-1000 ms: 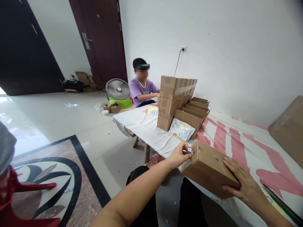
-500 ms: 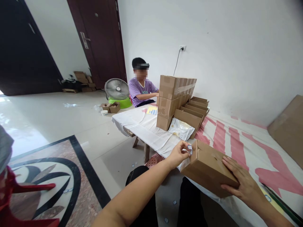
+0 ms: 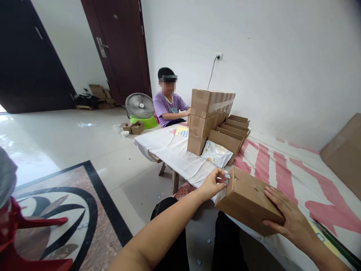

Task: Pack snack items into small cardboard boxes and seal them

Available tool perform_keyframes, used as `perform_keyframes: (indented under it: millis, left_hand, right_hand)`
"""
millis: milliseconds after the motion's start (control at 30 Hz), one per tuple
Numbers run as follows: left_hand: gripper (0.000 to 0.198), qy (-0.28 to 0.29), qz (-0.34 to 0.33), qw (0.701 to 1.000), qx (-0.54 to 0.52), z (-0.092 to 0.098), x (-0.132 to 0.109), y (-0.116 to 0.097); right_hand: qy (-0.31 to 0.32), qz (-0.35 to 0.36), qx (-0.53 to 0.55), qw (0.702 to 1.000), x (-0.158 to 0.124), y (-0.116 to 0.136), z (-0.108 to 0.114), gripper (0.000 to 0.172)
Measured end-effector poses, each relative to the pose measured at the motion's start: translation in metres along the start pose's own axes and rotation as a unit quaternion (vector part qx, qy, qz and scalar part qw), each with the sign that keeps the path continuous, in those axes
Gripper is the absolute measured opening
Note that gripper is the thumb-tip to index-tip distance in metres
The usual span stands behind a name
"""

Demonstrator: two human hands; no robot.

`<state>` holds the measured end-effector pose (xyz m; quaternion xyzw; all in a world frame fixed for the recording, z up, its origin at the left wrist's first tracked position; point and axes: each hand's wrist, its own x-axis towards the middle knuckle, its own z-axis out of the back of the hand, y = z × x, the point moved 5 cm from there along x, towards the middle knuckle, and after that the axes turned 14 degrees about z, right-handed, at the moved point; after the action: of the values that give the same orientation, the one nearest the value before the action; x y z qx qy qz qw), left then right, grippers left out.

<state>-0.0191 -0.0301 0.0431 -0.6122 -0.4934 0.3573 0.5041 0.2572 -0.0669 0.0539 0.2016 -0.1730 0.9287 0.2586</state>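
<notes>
A brown cardboard box rests tilted at the near edge of the table. My right hand grips its right end, with the thumb on the near side and the fingers over the top. At the box's left end, my left hand pinches a small white sticker with a blue border. The sticker is curled and close to the end face; whether it touches the cardboard I cannot tell. Partly under my right forearm lies a yellow sheet with a blue-edged sticker on it.
Stacked taped boxes stand on the table beside open cartons and a white pouch. Across the table sits a person in a purple shirt, near a fan. A red stool is at lower left.
The view has shifted very slightly. Both hands stay at the box, and the sticker at my left fingertips has moved only a little.
</notes>
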Motion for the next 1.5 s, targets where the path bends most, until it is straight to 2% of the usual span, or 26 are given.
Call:
perform_keyframes:
  millis: [133,267,333,533,767,967,1200,1367,1500]
  left_hand:
    - [0.030,-0.024,-0.015,0.999,0.027,0.001,0.001,0.000]
    - [0.028,-0.101,-0.058,0.990,0.078,0.004,0.002,0.000]
    - [0.029,-0.121,-0.063,0.987,0.088,0.005,0.003,0.003]
    - [0.035,-0.089,-0.071,0.990,0.087,0.007,0.008,0.006]
    - [0.027,-0.120,-0.105,0.975,0.155,0.013,0.007,0.006]
    - [0.032,-0.080,-0.128,0.971,0.188,0.012,0.008,0.005]
    - [0.033,-0.045,-0.092,0.983,0.153,0.013,0.012,0.007]
    - [0.034,-0.071,-0.077,0.990,0.096,0.020,0.001,0.011]
    - [0.035,-0.093,-0.055,0.994,-0.001,0.026,-0.021,0.002]
  right_hand:
    - [0.004,0.001,0.000,1.000,0.002,0.001,-0.001,0.081]
    - [0.003,0.006,-0.002,1.000,0.005,0.003,0.000,0.080]
    - [0.004,0.007,-0.005,1.000,0.006,0.003,0.000,0.080]
    - [0.010,0.016,-0.010,1.000,0.007,0.004,-0.002,0.081]
    - [0.009,0.021,-0.009,1.000,0.011,0.005,-0.001,0.080]
    - [0.018,0.023,-0.023,0.999,0.012,0.006,-0.004,0.080]
    - [0.026,0.019,-0.024,0.999,0.012,0.006,-0.006,0.078]
    - [0.034,0.025,-0.017,0.999,0.021,0.013,-0.005,0.078]
    - [0.044,0.007,0.016,0.999,0.029,0.014,-0.002,0.076]
